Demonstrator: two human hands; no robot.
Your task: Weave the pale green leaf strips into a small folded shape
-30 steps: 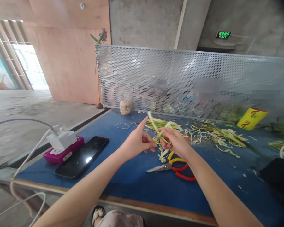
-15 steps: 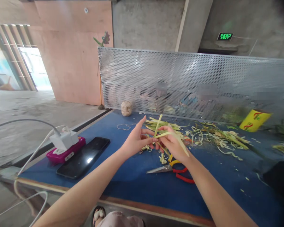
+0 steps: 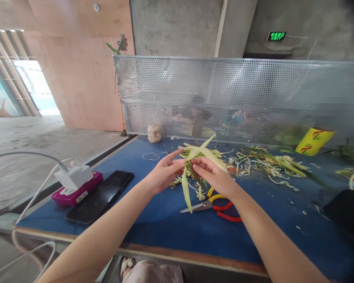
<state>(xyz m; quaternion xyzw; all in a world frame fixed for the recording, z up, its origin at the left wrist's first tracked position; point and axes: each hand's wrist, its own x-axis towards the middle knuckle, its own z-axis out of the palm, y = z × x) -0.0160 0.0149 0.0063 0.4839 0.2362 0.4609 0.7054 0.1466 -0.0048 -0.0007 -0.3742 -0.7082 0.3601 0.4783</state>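
Note:
Pale green leaf strips [image 3: 186, 188] meet at a small knot between my two hands, just above the table. My left hand [image 3: 166, 171] pinches the knot from the left, thumb and fingers together on it. From the right, my right hand [image 3: 214, 176] grips the same strips near the crossing. One strip hangs down toward me, and others point up and to the right. Below my hands lie scissors [image 3: 212, 206] with red and yellow handles, the hanging strip's tip overlapping their blade. A pile of cut strips [image 3: 209, 151] is behind the hands.
A black phone [image 3: 102, 196] and a magenta power strip [image 3: 79, 192] with chargers lie at the left. Scraps [image 3: 271, 165] are strewn to the right, near a yellow packet [image 3: 315, 141]. A perforated metal screen [image 3: 171, 90] closes off the back; a roll of string [image 3: 154, 133] stands before it.
The strips have turned: one now hangs down toward me and the crossing is spread out more. My hands have come level on either side of the knot. The view has shifted slightly.

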